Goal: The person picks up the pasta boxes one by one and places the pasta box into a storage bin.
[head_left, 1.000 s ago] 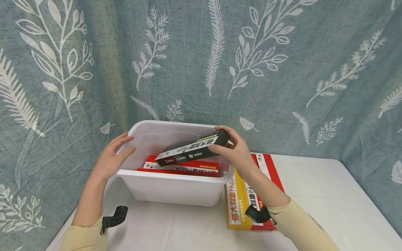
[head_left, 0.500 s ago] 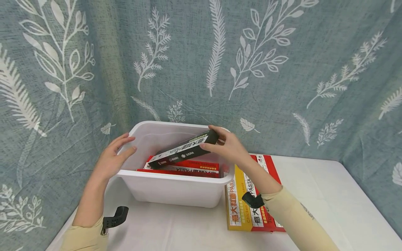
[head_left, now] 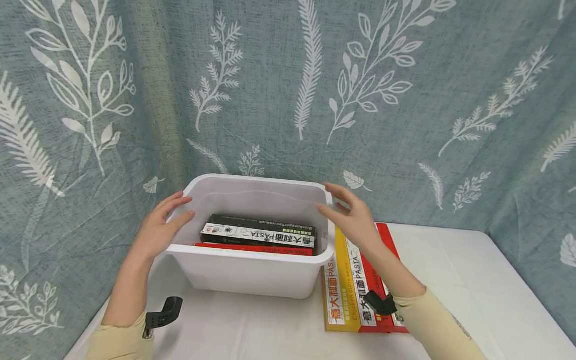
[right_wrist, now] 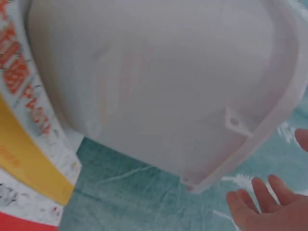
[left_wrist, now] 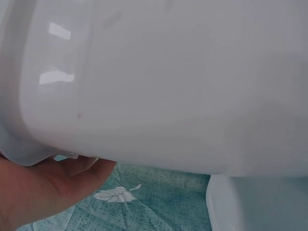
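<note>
A white plastic bin point(head_left: 252, 275) stands on the table, holding a black pasta box point(head_left: 261, 232) behind a red pasta box point(head_left: 252, 248). Now the black box lies level along the bin's length, its label facing up. My left hand point(head_left: 157, 230) is at the bin's left rim, fingers loosely extended and thumb tip over the edge. In the left wrist view, that hand point(left_wrist: 53, 190) shows below the bin's rim. My right hand point(head_left: 355, 220) is beside the right rim, fingers spread and holding nothing. The right wrist view shows its fingers point(right_wrist: 262, 195) apart from the bin wall.
Right of the bin, a yellow pasta box point(head_left: 342, 300) and a red pasta box point(head_left: 389, 245) lie side by side on the white-covered table point(head_left: 450, 280). My right forearm partly covers them. A blue-green leaf-patterned curtain point(head_left: 270, 100) hangs behind and at the sides.
My right hand lowered the tilted black pasta box into the bin and let go, then moved right to the rim. The left hand stayed in place.
</note>
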Demonstrator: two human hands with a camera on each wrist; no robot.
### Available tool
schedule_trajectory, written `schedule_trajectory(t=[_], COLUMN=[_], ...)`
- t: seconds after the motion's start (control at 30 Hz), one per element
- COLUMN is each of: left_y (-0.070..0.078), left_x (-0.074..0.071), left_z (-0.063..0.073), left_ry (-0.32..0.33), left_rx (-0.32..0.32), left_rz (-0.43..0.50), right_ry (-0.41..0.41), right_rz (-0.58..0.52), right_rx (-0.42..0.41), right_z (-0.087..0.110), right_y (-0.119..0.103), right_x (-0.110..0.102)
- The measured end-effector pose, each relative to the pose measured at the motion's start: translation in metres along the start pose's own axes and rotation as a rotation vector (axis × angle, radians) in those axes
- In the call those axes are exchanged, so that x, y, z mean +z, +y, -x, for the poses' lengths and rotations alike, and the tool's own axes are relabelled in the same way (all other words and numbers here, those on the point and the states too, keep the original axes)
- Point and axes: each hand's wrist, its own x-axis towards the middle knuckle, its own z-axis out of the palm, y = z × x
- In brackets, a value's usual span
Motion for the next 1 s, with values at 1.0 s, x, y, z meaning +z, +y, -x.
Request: schedule_trajectory(t=[1.0], left_y=[-0.002], left_x=[0.001], left_z=[-0.002], left_ry=[-0.005], left_rx=[0.017], left_rz=[0.008], right_ry=[0.028], right_rz=[0.227], right_rx=[0.500], right_z=[0.121], right_y=[0.100], right_x=[-0.074])
